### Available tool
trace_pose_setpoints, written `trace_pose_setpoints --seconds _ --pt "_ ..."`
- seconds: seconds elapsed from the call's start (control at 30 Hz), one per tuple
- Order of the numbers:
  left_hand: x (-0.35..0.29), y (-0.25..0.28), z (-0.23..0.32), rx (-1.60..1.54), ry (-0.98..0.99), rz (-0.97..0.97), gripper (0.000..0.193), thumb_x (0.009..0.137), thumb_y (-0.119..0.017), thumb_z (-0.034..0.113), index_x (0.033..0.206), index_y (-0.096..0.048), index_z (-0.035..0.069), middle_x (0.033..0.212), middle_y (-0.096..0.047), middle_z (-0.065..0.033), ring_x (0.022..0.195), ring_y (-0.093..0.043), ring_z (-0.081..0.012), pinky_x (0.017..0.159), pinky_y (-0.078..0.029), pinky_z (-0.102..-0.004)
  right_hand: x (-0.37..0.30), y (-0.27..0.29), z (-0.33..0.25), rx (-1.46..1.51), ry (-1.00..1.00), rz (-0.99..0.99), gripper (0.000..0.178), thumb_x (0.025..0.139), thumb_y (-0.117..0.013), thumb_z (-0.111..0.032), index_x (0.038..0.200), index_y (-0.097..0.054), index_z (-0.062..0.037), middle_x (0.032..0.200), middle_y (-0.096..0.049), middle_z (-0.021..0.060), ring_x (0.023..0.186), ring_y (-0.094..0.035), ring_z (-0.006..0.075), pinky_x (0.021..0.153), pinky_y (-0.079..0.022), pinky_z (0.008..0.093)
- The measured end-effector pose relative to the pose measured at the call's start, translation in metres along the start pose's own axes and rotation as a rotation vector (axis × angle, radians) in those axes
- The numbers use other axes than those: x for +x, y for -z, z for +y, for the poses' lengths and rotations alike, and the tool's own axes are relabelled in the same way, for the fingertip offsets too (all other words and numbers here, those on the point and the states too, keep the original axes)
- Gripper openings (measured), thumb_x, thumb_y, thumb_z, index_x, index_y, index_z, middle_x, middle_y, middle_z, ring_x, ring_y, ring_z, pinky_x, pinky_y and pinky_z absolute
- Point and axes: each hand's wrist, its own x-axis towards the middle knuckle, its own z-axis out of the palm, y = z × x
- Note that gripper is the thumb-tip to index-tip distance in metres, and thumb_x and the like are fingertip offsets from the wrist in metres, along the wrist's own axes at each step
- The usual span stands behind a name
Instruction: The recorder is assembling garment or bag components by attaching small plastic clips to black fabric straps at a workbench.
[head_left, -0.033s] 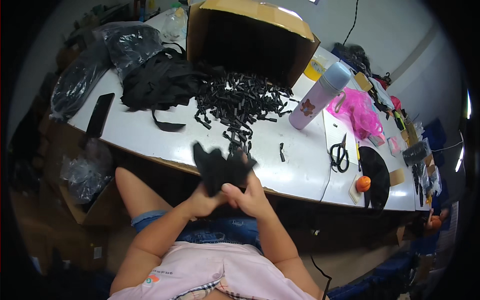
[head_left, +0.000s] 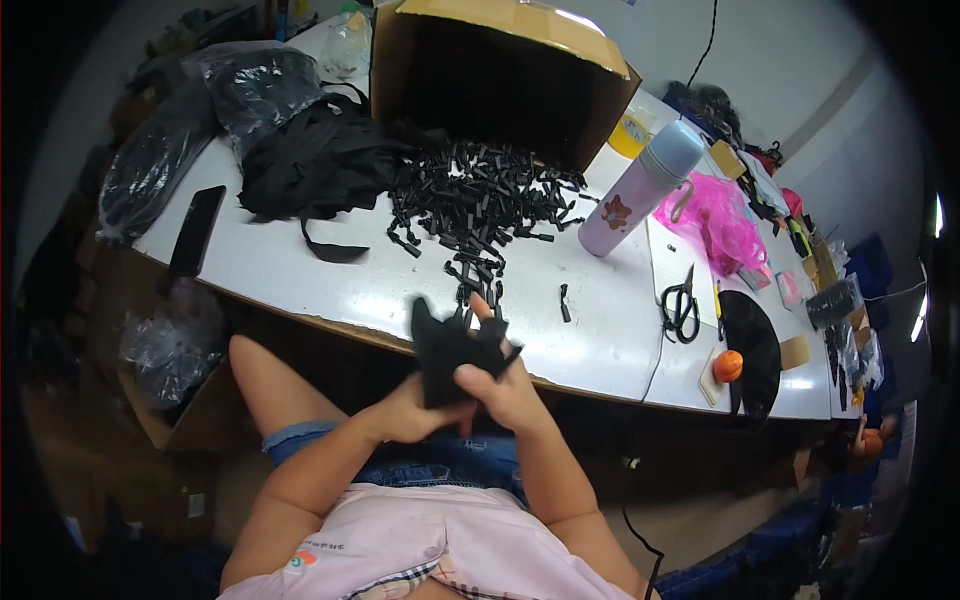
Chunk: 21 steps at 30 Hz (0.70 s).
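Note:
Both hands are together in front of the table's near edge, above my lap. My left hand is closed round the lower end of a piece of black fabric, its fingers partly hidden by it. My right hand grips the same fabric from the other side, thumb across its front and a fingertip showing above. The fabric stands up in uneven, pointed ends; its exact kind is blurred. Just beyond lies a heap of small black plastic buckle-like parts, trailing toward my hands. One such part lies apart on the right.
An open cardboard box stands behind the heap, with black straps and a phone to its left. Rightward are a lilac bottle, black-handled scissors, a pink bag and an orange round object.
The black fabric and both hands have shifted slightly to the right and down. A right fingertip now shows more plainly above the fabric.

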Motion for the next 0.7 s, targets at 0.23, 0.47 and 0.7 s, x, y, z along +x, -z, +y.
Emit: trace_pose_setpoints --seconds 0.23,0.47,0.7 --pt "0.003 0.029 -0.016 0.406 0.034 -0.257 0.019 0.077 -0.059 0.019 0.072 -0.054 0.001 0.056 -0.052 -0.003 0.053 -0.051 -0.0119 0.05 -0.04 -0.0262 0.014 0.016 -0.023 -0.062 -0.134 -0.144 0.035 0.076 -0.056 -0.014 0.104 -0.049 0.0047 0.083 -0.059 0.0176 0.079 -0.058 0.0206 0.073 -0.045 0.0291" --pt "-0.012 0.04 -0.001 0.201 0.273 -0.003 0.015 0.077 -0.058 0.01 0.087 -0.056 0.0 0.067 -0.056 -0.0047 0.055 -0.052 -0.0098 0.05 -0.043 -0.0219 -0.021 0.027 -0.063 0.261 0.571 0.077 0.013 0.069 -0.053 -0.001 0.08 -0.057 0.0068 0.062 -0.058 0.0176 0.059 -0.059 0.0211 0.049 -0.048 0.0274" --pt "-0.008 0.026 -0.006 -0.338 -0.112 0.297 0.038 0.075 -0.062 0.024 0.102 -0.049 0.002 0.076 -0.054 -0.004 0.06 -0.051 -0.0106 0.053 -0.045 -0.022 0.013 -0.006 -0.022 -0.435 0.298 -0.118 0.015 0.07 -0.055 0.007 0.085 -0.058 0.0045 0.079 -0.061 0.0131 0.062 -0.059 0.0157 0.054 -0.046 0.0227"
